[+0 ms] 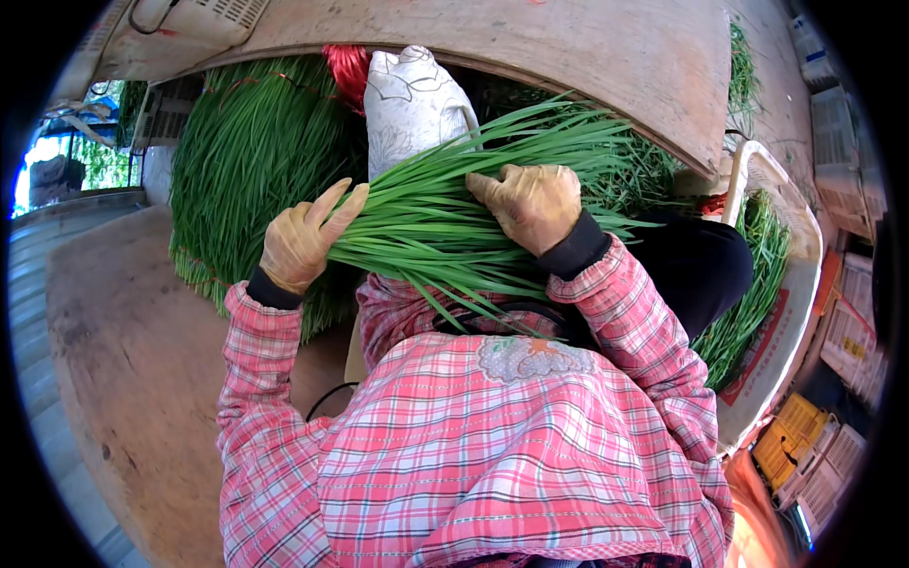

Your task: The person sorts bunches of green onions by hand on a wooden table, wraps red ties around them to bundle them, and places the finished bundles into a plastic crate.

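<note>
Head view: a person in a pink plaid shirt works over a bundle of long green chives, both hands in thin yellowish gloves.
Bundle (426,227): lies across the person's lap, between the two hands and just above the plaid shirt (492,445).
Long axis: runs roughly left to right, tilted a little, the right part fanning wider.
Pointing: the tight, even end sits at the left hand; loose blade tips spread up toward the right and down toward the shirt.
Left hand (305,239): at the bundle's left end, fingers stretched out flat against the stalks, palm pressed to the end, not wrapped around.
Right hand (532,203): on top of the bundle's middle, fingers curled over and closed on the stalks.
Big heap (256,151): more chives piled beyond the left hand, lying on a worn wooden board (133,379).
White cloth bag (412,99): upright behind the bundle, a red string knot (348,66) just beside it.
Right side: further chives in a pale tray (791,284).
</note>
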Motion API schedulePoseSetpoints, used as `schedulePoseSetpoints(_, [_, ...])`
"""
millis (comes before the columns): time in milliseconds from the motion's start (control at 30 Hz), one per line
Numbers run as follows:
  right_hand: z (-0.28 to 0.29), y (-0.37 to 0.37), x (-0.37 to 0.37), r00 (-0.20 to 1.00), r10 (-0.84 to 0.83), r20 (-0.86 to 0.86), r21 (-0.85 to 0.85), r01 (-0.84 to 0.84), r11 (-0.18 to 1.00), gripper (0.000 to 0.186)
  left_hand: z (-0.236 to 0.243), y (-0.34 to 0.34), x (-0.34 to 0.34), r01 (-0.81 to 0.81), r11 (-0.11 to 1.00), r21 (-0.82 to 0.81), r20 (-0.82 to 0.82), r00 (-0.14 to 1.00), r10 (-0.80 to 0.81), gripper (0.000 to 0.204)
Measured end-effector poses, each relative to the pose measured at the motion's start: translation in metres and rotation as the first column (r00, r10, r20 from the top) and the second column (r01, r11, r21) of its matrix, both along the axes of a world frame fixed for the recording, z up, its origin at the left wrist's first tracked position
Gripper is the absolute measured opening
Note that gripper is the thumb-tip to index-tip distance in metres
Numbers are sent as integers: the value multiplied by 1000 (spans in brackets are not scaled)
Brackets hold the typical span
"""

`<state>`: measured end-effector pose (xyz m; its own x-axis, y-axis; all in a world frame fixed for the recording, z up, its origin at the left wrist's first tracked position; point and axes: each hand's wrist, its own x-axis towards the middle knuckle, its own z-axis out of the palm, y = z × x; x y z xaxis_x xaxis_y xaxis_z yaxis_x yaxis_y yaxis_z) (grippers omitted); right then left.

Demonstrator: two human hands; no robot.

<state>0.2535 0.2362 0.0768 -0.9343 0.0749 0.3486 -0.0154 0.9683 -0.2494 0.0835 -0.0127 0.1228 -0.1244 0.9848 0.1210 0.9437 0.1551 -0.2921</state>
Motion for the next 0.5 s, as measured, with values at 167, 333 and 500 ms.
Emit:
schedulePoseSetpoints(167, [8,1,4,992,-16,-126,-41,11,999,20,-3,-2,-1,-8,1000,12,22,1000,8,67])
schedulePoseSetpoints(333, [18,17,19,947,-169,-273,-260,96,961,18,-1,-2,1,-28,1000,12,73,997,27,70])
schedulePoseSetpoints(500, [15,67,64,785,-407,-467,-571,83,816,14,-4,-2,2,-23,998,51,138,990,15,71])
